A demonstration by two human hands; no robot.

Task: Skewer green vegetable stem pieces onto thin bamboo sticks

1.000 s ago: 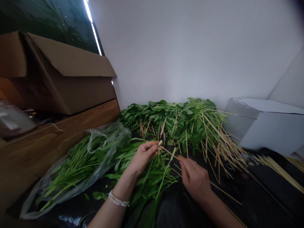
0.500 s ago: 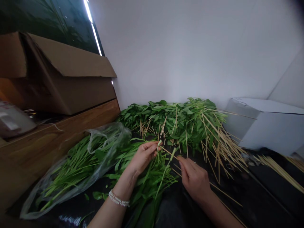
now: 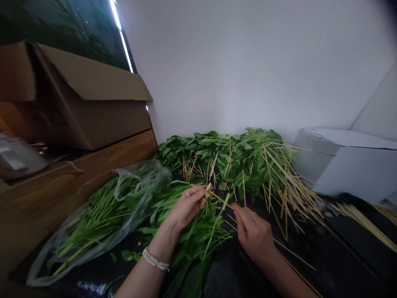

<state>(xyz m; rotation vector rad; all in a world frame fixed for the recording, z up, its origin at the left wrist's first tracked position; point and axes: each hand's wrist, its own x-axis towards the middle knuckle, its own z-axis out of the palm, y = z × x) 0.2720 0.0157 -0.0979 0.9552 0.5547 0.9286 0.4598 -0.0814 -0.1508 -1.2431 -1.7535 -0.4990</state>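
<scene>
My left hand [image 3: 192, 203], with a beaded bracelet [image 3: 155, 260] at the wrist, pinches a pale green stem [image 3: 208, 189] between thumb and fingers. My right hand [image 3: 252, 227] grips a thin bamboo skewer [image 3: 221, 199] whose far end reaches the stem at my left fingertips. A second cut stem [image 3: 226, 202] sits along the skewer between the hands, its leafy part hanging down. Beneath my left hand lies a heap of loose leafy greens [image 3: 198, 231] on black plastic sheeting [image 3: 223, 273].
A clear plastic bag [image 3: 158, 174] of greens lies at left. Skewered greens [image 3: 242, 153] are piled along the wall, sticks [image 3: 297, 194] jutting right. A cardboard box [image 3: 108, 116] stands on a wooden surface at left; a white box [image 3: 356, 165] and loose skewers [image 3: 366, 225] are at right.
</scene>
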